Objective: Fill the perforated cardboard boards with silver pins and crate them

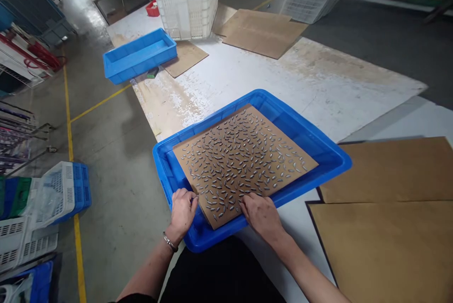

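A blue plastic tray (341, 164) rests on the white table with a brown cardboard sheet (311, 164) lying inside it. Many small, shiny, silver-grey elongated pieces (231, 149) are spread over the sheet. My left hand (183, 208), with a bracelet at the wrist, is at the tray's left side by the sheet's edge. Its thumb and forefinger are pinched together; whatever they hold is too small to name. My right hand (260, 211) reaches over the near rim onto the sheet's front edge. Its fingers are curled down among the pieces, and the fingertips are hidden.
Large cardboard sheets (385, 241) lie at the right. Farther back on the table (226, 74) stand a shallow blue bin (139, 57), a white crate (187, 8) and more cardboard (264, 31). Stacked crates (63, 194) are on the floor at the left.
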The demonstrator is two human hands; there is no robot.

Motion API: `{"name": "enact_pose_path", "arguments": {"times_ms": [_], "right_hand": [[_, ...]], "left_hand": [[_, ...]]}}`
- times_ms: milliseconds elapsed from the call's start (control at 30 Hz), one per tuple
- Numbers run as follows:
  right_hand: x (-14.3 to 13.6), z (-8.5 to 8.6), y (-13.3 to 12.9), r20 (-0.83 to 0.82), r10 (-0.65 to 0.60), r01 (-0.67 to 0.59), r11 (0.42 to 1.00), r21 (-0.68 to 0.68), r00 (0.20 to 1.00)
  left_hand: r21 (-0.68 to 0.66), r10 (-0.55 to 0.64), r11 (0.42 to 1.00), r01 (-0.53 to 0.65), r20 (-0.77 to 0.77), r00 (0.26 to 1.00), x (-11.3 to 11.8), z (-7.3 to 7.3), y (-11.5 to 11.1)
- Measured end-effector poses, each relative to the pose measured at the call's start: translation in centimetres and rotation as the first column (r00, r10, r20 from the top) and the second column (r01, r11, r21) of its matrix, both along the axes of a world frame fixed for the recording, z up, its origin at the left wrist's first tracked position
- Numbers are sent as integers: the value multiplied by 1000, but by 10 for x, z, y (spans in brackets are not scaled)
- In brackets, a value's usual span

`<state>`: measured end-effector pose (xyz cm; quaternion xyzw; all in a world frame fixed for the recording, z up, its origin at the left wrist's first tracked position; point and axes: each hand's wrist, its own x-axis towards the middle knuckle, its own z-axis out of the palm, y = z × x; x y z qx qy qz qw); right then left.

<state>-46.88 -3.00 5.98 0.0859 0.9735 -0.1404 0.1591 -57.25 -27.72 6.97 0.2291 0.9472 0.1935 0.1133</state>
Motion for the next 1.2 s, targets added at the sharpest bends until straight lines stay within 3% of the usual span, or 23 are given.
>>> {"name": "enact_pose_path", "arguments": {"times_ms": [200, 433, 667, 867, 1200], "right_hand": [[-3, 9, -12, 58, 56, -54, 998, -38, 997], [-10, 7, -22, 148, 11, -13, 1000, 11, 989], [2, -12, -24, 21, -18, 17, 999, 41, 1000], [6, -27, -24, -61, -13, 14, 1000, 21, 998], [12, -36, -23, -170, -21, 20, 1000, -8, 985]], "left_hand": [[-6, 16, 1000, -16, -6, 1000, 0, -3, 0], [4, 54, 999, -54, -47, 997, -2, -9, 1], [-20, 107, 994, -109, -89, 990, -19, -17, 8], [-24, 2, 1000, -4, -48, 999, -30, -22, 25], [-131, 66, 989, -67, -13, 998, -32, -30, 49]]}}
